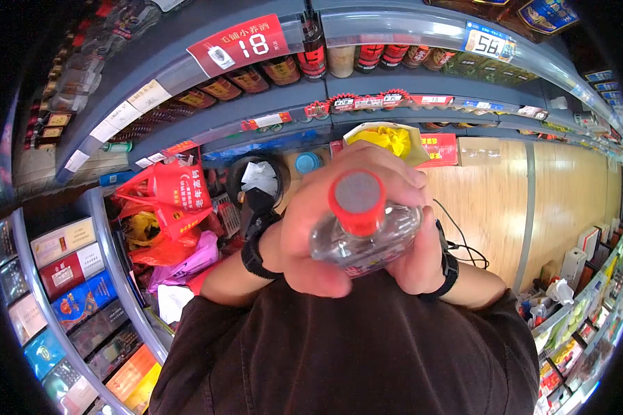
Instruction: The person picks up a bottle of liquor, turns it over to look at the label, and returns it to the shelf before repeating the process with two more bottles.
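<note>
A clear bottle with a red cap point(358, 200) is held upright close to the camera, in front of my chest. My left hand point(304, 235) wraps round its left side, fingers closed against the glass. My right hand point(412, 200) grips it from the right and from behind, its fingers overlapping those of the left hand at the back. Part of a label with pink print shows low on the bottle between the hands. Both wrists carry black straps.
Shelves with bottles and a red price sign point(237, 45) curve across the front. Red plastic bags point(176, 197) lie at the left beside a black bin point(282, 181). A yellow bag point(387, 140) sits in a box ahead. Boxed goods point(83, 297) fill the left shelves; a black cable crosses the floor.
</note>
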The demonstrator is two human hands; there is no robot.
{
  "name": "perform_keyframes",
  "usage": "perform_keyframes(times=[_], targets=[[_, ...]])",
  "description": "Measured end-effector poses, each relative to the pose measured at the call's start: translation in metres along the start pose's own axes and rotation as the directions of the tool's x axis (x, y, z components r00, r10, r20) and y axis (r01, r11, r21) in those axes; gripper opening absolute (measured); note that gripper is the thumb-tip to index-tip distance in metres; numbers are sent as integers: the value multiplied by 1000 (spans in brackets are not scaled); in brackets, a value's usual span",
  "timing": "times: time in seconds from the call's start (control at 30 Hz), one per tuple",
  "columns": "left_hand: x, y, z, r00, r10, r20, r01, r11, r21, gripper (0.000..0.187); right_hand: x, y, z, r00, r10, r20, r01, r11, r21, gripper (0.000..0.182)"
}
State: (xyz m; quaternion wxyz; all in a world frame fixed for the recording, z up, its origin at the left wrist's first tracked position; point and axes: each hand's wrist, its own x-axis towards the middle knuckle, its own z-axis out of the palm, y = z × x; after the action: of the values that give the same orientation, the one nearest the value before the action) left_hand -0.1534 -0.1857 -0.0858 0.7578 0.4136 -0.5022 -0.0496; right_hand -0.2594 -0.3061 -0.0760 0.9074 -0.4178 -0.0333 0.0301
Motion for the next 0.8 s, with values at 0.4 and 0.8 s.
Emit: perform_keyframes(times=[0.4, 0.8], targets=[[8, 32, 5, 996, -34, 83, 11, 963, 269, 68, -7, -2, 0, 998, 20, -62, -23, 999, -46, 47], [9, 45, 15, 995, -32, 93, -4, 932, 362, 65, -6, 4, -7, 999, -38, 27, 42, 982, -182, 51]])
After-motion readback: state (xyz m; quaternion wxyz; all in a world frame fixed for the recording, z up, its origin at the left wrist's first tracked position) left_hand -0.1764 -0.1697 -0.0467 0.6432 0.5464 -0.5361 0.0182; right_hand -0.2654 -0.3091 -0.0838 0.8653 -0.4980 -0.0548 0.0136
